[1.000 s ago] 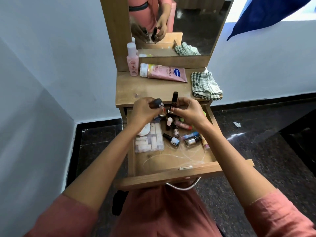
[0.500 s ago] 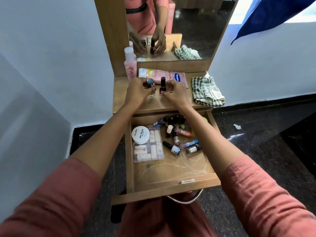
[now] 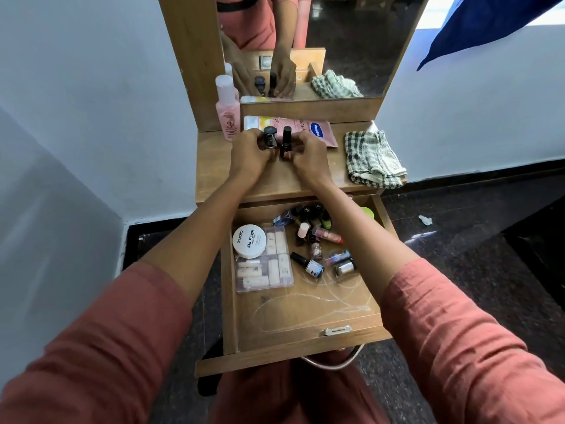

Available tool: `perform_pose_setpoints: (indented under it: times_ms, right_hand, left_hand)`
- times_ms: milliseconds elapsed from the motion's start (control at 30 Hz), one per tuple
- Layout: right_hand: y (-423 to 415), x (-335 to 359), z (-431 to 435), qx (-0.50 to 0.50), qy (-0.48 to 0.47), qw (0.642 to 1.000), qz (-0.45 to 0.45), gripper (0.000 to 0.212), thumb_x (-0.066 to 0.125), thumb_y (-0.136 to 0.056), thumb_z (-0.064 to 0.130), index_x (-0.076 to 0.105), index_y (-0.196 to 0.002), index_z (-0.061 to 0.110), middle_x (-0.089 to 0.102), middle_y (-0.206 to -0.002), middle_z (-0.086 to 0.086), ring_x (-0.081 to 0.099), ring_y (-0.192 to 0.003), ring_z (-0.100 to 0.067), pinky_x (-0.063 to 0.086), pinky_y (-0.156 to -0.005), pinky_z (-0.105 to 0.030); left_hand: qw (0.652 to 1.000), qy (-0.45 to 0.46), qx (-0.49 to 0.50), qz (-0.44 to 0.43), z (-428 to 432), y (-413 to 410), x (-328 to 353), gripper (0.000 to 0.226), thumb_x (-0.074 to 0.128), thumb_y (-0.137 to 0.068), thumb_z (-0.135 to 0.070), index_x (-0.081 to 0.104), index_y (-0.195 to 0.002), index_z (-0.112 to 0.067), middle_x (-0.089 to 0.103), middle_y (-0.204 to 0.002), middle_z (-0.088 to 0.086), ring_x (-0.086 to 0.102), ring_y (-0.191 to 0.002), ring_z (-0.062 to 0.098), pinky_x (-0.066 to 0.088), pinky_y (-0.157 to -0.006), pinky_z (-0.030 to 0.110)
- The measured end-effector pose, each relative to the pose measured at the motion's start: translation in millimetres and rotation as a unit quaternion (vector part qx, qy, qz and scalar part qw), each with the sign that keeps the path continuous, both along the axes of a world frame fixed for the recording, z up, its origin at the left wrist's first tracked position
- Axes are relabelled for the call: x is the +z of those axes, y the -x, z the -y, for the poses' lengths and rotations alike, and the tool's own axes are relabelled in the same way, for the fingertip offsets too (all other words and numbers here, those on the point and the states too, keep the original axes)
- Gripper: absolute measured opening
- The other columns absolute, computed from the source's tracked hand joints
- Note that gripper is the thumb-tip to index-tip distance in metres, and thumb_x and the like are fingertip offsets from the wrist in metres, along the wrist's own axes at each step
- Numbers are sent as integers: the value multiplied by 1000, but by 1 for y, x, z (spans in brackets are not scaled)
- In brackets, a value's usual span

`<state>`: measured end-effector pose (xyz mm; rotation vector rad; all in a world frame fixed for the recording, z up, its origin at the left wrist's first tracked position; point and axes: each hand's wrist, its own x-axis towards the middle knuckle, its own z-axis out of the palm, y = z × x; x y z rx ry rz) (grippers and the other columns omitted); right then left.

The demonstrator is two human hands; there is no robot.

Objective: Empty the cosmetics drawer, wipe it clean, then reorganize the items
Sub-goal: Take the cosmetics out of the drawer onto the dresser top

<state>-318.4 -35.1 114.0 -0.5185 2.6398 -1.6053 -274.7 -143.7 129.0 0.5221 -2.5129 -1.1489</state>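
Observation:
The wooden drawer (image 3: 302, 344) stands pulled open below the dresser top (image 3: 214, 166). Inside lie a white nail polish remover tub (image 3: 249, 241), a clear case of press-on nails (image 3: 269, 267) and several small nail polish bottles (image 3: 308, 264) toward the back and right. Over the dresser top, my left hand (image 3: 249, 157) is closed on a dark-capped bottle (image 3: 270, 136). Right beside it, my right hand (image 3: 308, 157) grips a slim black-capped bottle (image 3: 286, 142). Both bottles stand upright, bases at the wooden surface.
A pink lotion bottle (image 3: 227, 113) and a pink tube (image 3: 293, 131) lie at the back of the top, under the mirror (image 3: 351, 41). A checked cloth (image 3: 371, 159) sits at the right end. White scribble marks cover the drawer floor. A dark tiled floor surrounds the dresser.
Both hands lifted the two bottles out of the drawer and carried them up and back onto the dresser top, in front of the pink tube.

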Motion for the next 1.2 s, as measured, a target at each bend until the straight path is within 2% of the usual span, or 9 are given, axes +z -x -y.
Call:
perform_pose_setpoints:
  times_ms: [100, 200, 567, 633, 733, 833, 967, 1133, 1200]
  right_hand:
    - [1, -1, 2, -11, -6, 1000, -8, 35, 56, -74, -15, 63, -106, -4, 67, -106, -18, 60, -93, -17, 43, -80, -15]
    - [2, 0, 0, -16, -21, 1000, -12, 34, 58, -74, -12, 63, -106, -2, 67, -105, -17, 61, -97, -23, 45, -84, -22]
    - [5, -1, -11, -26, -31, 999, -3, 39, 49, -74, -16, 62, -108, -3, 67, -107, -18, 62, -102, -26, 49, -90, -29]
    - [5, 0, -12, -30, -34, 999, -9, 39, 47, -74, -17, 63, -107, -3, 67, -107, -18, 62, -101, -25, 48, -84, -20]
    - [3, 4, -13, -41, -43, 998, -20, 39, 43, -77, -18, 62, -108, -5, 66, -107, -20, 62, -99, -25, 40, -67, -1]
    - [2, 5, -17, -51, -57, 997, -32, 37, 40, -81, -16, 61, -109, -4, 66, -107, -18, 61, -98, -23, 36, -61, 5]
    - [3, 6, -18, -59, -59, 996, -25, 36, 40, -83, -15, 60, -111, -5, 65, -108, -19, 61, -101, -25, 36, -66, 2]
    - [4, 7, -25, -53, -47, 997, -10, 30, 47, -82, -13, 61, -108, -5, 67, -106, -19, 62, -102, -26, 46, -92, -25]
    - [3, 9, -30, -42, -39, 998, -3, 28, 52, -81, -13, 60, -107, -6, 67, -105, -20, 63, -98, -25, 50, -92, -28]
  left_hand:
    - [1000, -28, -2, 2, -3, 1, -5, 31, 67, -77, -2, 64, -108, -1, 68, -106, 15, 63, -98, 24, 47, -84, 28]
    - [998, -57, -3, -3, -5, 1, -9, 28, 66, -77, 1, 64, -105, 0, 68, -102, 15, 59, -85, 16, 44, -72, 20]
    - [998, -67, -17, -9, -12, 11, -15, 26, 66, -77, 4, 62, -102, 2, 59, -85, 5, 56, -80, 15, 48, -80, 29]
    - [997, -75, -17, -13, -15, 11, -15, 26, 65, -77, 6, 60, -103, 4, 58, -85, 6, 55, -78, 16, 49, -76, 28]
    - [996, -80, -16, -20, -16, 12, -16, 26, 63, -78, 7, 58, -103, 6, 57, -84, 6, 54, -68, 10, 45, -62, 11]
    - [995, -91, -14, -26, -15, 14, -16, 24, 61, -79, 9, 57, -102, 5, 53, -72, -5, 47, -60, -3, 42, -56, 4]
    - [996, -88, -16, -18, -17, 16, -18, 22, 59, -80, 9, 57, -100, 0, 47, -67, -11, 46, -59, -3, 42, -55, 4]
    - [998, -66, -4, -11, -13, 16, -20, 24, 51, -81, 11, 57, -104, 8, 46, -66, -10, 43, -58, -1, 41, -54, 5]
    - [997, -65, 12, -28, -14, 12, -21, 24, 50, -82, 11, 58, -104, 6, 47, -68, -10, 44, -59, 0, 41, -56, 7]
